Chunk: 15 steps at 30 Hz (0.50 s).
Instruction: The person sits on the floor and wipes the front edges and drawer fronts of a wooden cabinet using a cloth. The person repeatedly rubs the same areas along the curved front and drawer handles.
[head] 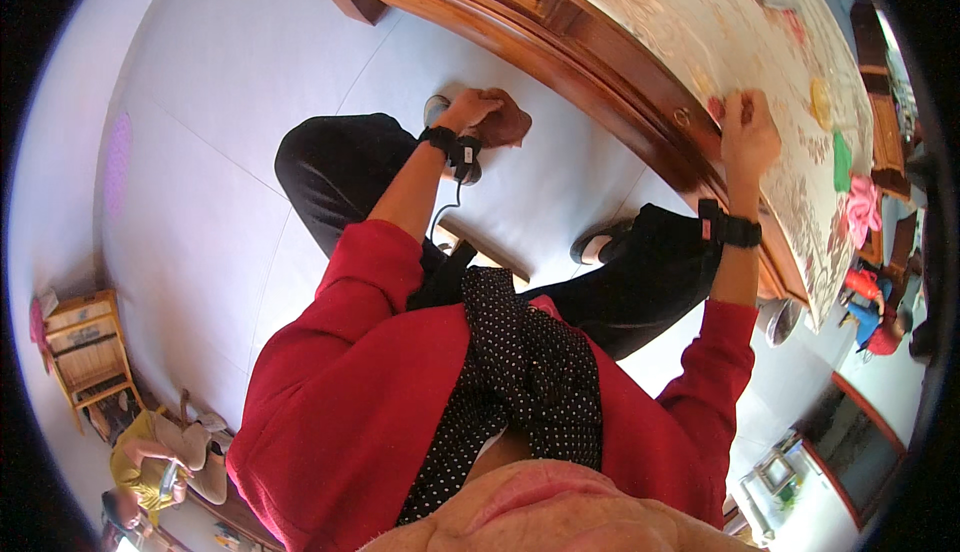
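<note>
My left hand [471, 109] is closed on a brown piece of cloth or leather [504, 120], held low over the tiled floor beside my left foot. My right hand [750, 131] rests at the near edge of a wooden table, on its cream floral tablecloth [795, 86]. Its fingers are curled. A small red thing [715, 107] shows by the fingertips; whether it is held or part of the print is unclear. Farther over the cloth lie a yellow item [820, 103], a green item [841, 162] and a bunched pink cloth [862, 210].
The table's wooden front [585, 49] curves past my knees and carries a ring pull [681, 116]. Part of a wooden stool [487, 252] shows between my legs. A round metal container [780, 321] stands by the table. Seated at lower left is a person [139, 451], near a wooden chair [88, 342].
</note>
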{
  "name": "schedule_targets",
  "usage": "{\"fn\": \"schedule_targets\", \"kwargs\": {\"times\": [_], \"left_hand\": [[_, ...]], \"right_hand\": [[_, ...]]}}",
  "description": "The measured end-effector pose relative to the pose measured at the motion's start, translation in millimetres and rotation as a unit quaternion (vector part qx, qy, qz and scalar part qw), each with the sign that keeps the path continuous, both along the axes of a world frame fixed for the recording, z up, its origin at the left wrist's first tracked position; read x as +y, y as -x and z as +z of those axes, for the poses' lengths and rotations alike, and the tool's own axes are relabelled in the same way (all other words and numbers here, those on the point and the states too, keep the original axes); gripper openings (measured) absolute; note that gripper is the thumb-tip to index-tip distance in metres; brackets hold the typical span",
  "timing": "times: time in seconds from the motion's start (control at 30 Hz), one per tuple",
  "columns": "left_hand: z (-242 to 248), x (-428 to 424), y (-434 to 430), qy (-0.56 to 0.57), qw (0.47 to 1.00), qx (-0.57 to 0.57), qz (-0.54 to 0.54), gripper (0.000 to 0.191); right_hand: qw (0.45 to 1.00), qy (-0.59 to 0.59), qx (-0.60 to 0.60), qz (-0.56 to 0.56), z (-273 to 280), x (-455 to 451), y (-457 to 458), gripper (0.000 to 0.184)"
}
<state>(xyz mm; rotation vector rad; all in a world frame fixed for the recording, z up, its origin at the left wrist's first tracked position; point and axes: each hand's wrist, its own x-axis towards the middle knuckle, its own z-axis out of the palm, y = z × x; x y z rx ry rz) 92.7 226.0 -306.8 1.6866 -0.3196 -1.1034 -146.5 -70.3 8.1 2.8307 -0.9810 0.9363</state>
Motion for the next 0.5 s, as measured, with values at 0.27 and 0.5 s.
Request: {"fn": "schedule_targets", "kwargs": {"times": [0.27,0.5], "left_hand": [[33,-7,60,0.006,0.976,-0.183,-0.114,0.038],[105,-8,58,0.063,0.972,0.051,0.220,0.043]], "right_hand": [[1.000,-0.021,-0.014,-0.002,-4,-6,0,0.027],[0.984,-0.110,-0.101,0.095,4,11,11,0.027]]}}
